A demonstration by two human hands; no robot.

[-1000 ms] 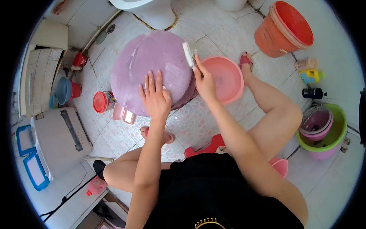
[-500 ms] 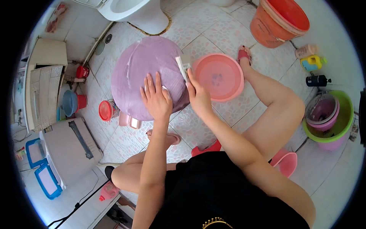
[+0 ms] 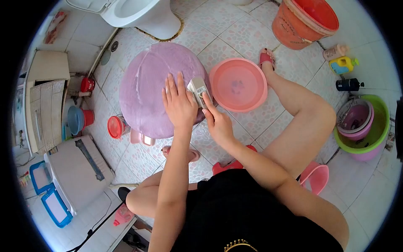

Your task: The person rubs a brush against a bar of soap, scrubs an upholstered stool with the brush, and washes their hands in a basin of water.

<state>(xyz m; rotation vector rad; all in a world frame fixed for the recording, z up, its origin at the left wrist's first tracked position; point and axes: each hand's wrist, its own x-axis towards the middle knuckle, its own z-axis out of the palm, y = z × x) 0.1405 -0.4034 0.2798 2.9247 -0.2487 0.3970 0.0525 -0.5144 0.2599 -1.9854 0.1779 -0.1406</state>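
A large round purple pouf (image 3: 147, 92) with a plush-looking cover sits on the floor before me, streaked with white foam. Flat on its right-hand part lies my left hand (image 3: 180, 103), fingers stretched out and open. My right hand (image 3: 219, 124) is closed around a pale scrub brush (image 3: 199, 89) that has a printed label on its back. The brush rests against the pouf's right side, close beside my left fingers. Right of the pouf stands a pink basin (image 3: 239, 94) holding water.
A toilet (image 3: 147, 19) stands at the far side, and an orange bucket (image 3: 294, 29) at the far right. Several bottles and a green basin (image 3: 380, 122) with smaller tubs line the right wall. A red-lidded pail (image 3: 115, 127) and a white washing machine (image 3: 79, 172) are to the left.
My right hand has brought the brush left and down onto the pouf, its back now turned up. My left hand has shifted slightly right and upward across the cover.
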